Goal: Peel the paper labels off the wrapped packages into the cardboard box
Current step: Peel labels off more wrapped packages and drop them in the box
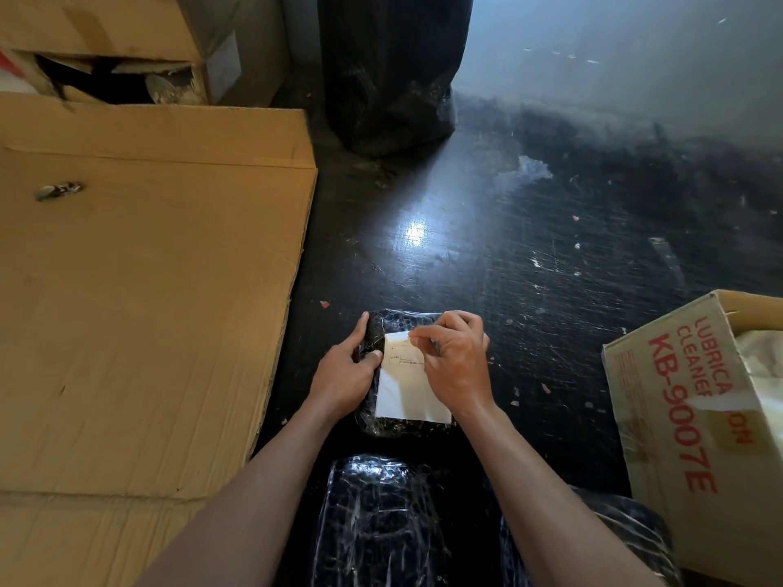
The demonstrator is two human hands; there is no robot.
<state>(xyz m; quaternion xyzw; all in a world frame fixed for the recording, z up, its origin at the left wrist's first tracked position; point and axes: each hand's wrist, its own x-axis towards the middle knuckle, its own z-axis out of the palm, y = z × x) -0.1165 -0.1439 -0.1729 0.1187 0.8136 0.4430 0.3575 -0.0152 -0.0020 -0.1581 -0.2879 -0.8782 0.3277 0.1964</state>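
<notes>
A black plastic-wrapped package (398, 425) lies on the dark floor in front of me, with a white paper label (406, 391) stuck on its top. My left hand (345, 372) grips the package's left edge, thumb pressed beside the label. My right hand (455, 358) pinches the label's top edge between thumb and fingers. An open cardboard box (678, 417) with red print stands at the right, with white paper inside it.
Two more black wrapped packages (377, 523) (627, 527) lie close to me. Flattened cardboard sheets (148, 290) cover the floor at the left. A tall black bag (390, 69) stands at the back. Paper scraps dot the floor.
</notes>
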